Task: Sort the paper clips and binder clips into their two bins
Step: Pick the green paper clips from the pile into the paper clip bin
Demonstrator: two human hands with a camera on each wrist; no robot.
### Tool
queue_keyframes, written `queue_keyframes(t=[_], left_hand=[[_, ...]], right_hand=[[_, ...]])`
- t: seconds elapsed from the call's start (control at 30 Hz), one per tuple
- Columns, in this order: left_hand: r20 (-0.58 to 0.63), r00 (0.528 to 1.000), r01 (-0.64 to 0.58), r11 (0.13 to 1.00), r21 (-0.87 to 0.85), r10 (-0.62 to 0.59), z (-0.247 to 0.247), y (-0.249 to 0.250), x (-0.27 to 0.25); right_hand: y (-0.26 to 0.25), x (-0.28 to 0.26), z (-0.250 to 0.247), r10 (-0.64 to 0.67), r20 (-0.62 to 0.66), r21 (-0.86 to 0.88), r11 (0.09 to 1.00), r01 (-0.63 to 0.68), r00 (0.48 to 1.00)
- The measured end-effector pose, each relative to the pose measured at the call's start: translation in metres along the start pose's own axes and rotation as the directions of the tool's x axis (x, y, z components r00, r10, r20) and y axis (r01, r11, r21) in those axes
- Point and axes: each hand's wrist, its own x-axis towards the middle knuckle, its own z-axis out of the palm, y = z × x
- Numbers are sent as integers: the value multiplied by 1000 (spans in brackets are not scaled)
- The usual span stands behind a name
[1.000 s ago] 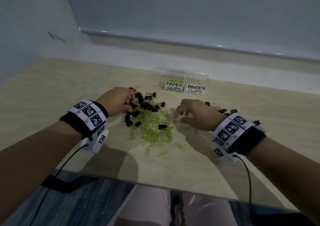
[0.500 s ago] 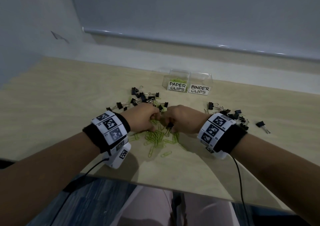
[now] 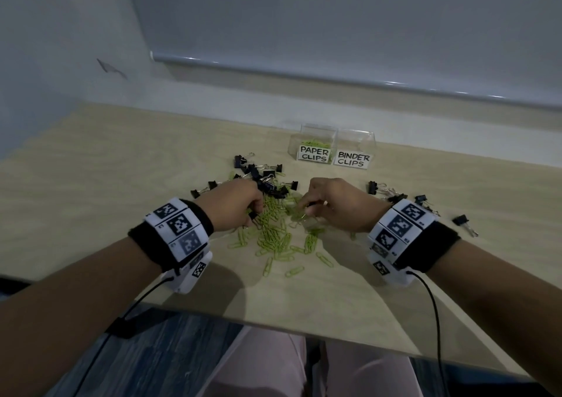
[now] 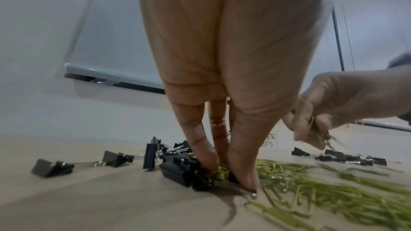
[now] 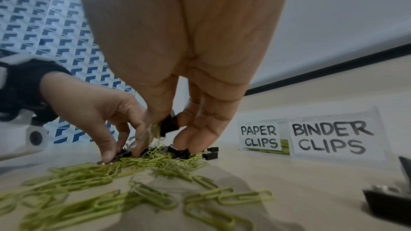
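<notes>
A pile of green paper clips (image 3: 273, 240) lies mid-table, with black binder clips (image 3: 261, 179) mixed in along its far edge. My left hand (image 3: 254, 213) reaches down at the pile's left; in the left wrist view its fingertips (image 4: 244, 180) pinch a black binder clip (image 4: 177, 171) lying among paper clips. My right hand (image 3: 305, 211) pinches another black binder clip (image 5: 168, 126) just above the pile, and a few green paper clips dangle from it. Two clear bins stand behind: PAPER CLIPS bin (image 3: 314, 153) holding green clips, and BINDER CLIPS bin (image 3: 354, 159) on its right.
A second group of binder clips (image 3: 392, 194) lies to the right of my right hand, with one stray binder clip (image 3: 462, 221) farther right. More black clips (image 3: 200, 191) sit left of the pile. The table's front edge (image 3: 304, 332) runs close below my wrists.
Both hands came together over the pile, then drew slightly apart. The right hand now holds a binder clip lifted off the pile; the left hand has dropped onto clips at the pile's left.
</notes>
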Motion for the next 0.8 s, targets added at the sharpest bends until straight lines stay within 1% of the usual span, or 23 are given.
queue_keyframes(t=[0.1,0.17,0.3,0.37,0.43,0.53,0.6,0.67,0.73,0.8], left_hand=[[-1,1000,2,1000,-23,-2,1,1,0],[0,1000,9,997,-81,-9,1,1,-1],[8,1000,29,981,-192,-28,1,-5,-3],[3,1000,10,976,-219,-9,0,-8,-5],[-19,1000,-11,970,-244,7,-4,-11,-7],[-110,994,6,978,-211,-29,-12,-23,-6],[-151,985,58,980,-190,-87,-17,-36,-3],[-153,977,123,980,-155,-147,-18,-49,0],[-155,970,173,980,-102,-187,-17,-56,1],[-181,968,167,985,-43,-172,-15,-52,1]], right_hand=[[-2,-1,0,28,-1,17,999,-28,1000],[-1,-3,0,35,-22,53,998,-34,999],[3,-6,-2,34,-85,69,997,-28,996],[5,-8,-3,48,-120,98,995,-36,992],[7,-12,-4,92,-141,150,986,-71,986],[11,-17,-6,161,-150,231,965,-124,976],[16,-21,-8,188,-168,242,960,-144,968],[25,-25,-13,213,-212,210,963,-169,954],[40,-31,-22,282,-267,169,955,-243,922],[60,-41,-33,367,-300,104,930,-352,881]])
